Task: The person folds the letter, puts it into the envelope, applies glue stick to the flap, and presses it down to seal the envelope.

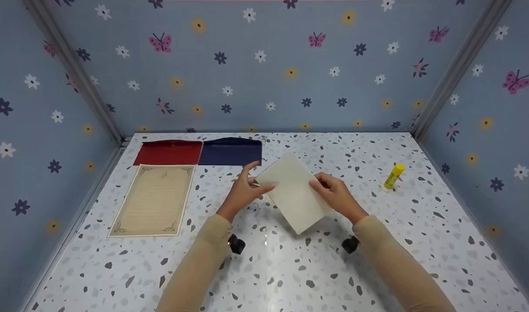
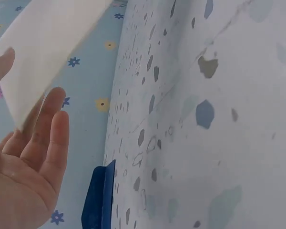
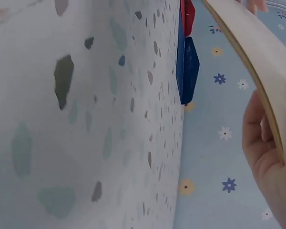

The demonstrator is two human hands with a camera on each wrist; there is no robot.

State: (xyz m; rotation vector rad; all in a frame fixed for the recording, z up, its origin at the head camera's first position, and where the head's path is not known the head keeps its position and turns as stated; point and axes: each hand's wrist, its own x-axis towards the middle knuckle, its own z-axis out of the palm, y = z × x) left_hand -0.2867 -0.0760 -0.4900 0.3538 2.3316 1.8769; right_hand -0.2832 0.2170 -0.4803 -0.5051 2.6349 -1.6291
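Observation:
A piece of cream paper (image 1: 294, 195), plain on the visible side, is held tilted above the table, one corner pointing down. My left hand (image 1: 243, 190) holds its left corner, thumb on the near face and the index finger raised off it. In the left wrist view that hand's fingers (image 2: 60, 138) lie loosely behind the corner. My right hand (image 1: 336, 194) pinches the right edge, thumb in front and fingers behind. The right wrist view shows the paper (image 3: 264, 52) slightly bowed, with a tan edge; whether it is folded or layered I cannot tell.
At the left lies a bordered, lined letter sheet (image 1: 154, 200). Behind it are a red envelope (image 1: 170, 153) and a navy envelope (image 1: 230, 152), side by side with flaps raised. A yellow glue stick (image 1: 393, 177) stands at right. Flowered walls (image 1: 264, 65) enclose the speckled table (image 1: 308, 277).

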